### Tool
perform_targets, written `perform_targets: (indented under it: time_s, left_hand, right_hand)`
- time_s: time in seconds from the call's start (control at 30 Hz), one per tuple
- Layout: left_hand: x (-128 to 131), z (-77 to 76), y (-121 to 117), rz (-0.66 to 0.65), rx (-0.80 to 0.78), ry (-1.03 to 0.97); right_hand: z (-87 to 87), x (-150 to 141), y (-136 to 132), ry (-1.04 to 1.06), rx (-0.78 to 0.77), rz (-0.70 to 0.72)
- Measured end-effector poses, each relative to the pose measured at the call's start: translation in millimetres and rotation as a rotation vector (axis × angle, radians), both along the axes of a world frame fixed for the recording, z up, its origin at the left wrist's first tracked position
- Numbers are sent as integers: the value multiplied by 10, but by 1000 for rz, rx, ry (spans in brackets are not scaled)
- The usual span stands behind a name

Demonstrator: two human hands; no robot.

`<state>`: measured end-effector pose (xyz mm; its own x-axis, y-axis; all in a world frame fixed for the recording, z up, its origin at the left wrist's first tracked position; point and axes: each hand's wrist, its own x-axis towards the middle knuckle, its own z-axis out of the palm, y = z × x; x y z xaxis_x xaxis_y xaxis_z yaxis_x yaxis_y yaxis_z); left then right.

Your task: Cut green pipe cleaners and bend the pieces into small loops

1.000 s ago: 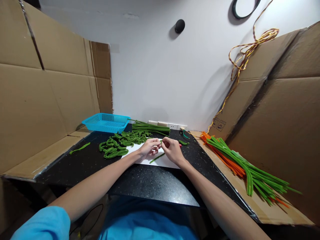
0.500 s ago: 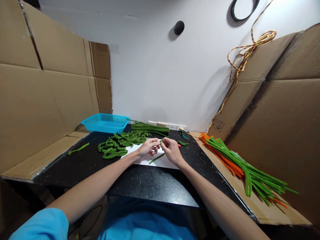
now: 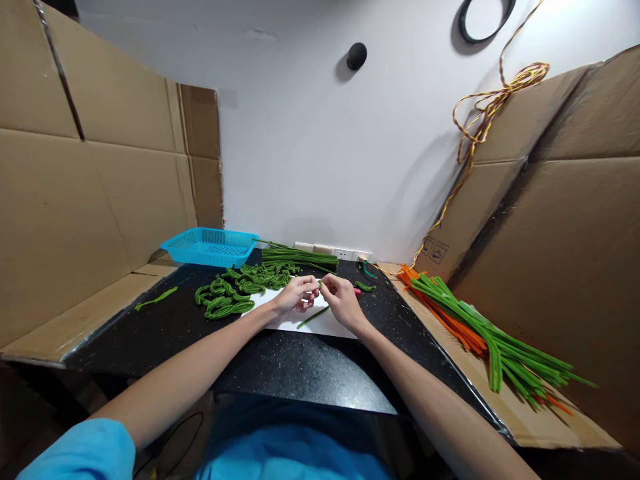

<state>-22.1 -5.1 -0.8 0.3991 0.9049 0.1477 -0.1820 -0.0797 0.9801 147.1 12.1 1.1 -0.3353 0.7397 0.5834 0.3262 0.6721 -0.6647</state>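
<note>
My left hand [image 3: 295, 294] and my right hand [image 3: 342, 300] meet over a white sheet [image 3: 333, 326]. Their fingertips pinch a dark green pipe cleaner [image 3: 313, 317], whose straight end slants down below them toward the sheet; the part between the fingers is mostly hidden. To the left lies a heap of bent, looped green pipe cleaners [image 3: 227, 305]. Straight dark green pipe cleaners [image 3: 300, 259] are bundled behind the hands. Just right of my right hand, a small red or pink object [image 3: 357, 291] shows beside a short curved green piece [image 3: 367, 287].
A blue plastic basket [image 3: 210, 257] stands at the back left of the black tabletop [image 3: 300, 373]. On the right, bright green stems [image 3: 493, 333] and orange stems [image 3: 445, 318] lie on cardboard. One light green piece [image 3: 156, 299] is at far left. Cardboard walls rise on both sides.
The view has shifted very slightly. Both hands keep the same pinch on the pipe cleaner, with hardly any visible movement.
</note>
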Motion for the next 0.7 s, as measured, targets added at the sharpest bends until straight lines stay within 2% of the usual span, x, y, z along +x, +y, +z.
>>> perform_targets:
  time_s: [0.3,0.53,0.7]
  left_hand:
    - [69,-3,-69,35,-149,-29]
    - [60,22,-80,65,-154,-55]
    - [44,-23,-23,61,-146,-77]
  right_hand:
    - [-7,14,-16,-10,34,-42]
    - [-14,8,-17,-47,91,-89]
    - [-22,23,-25,-113,127,-132]
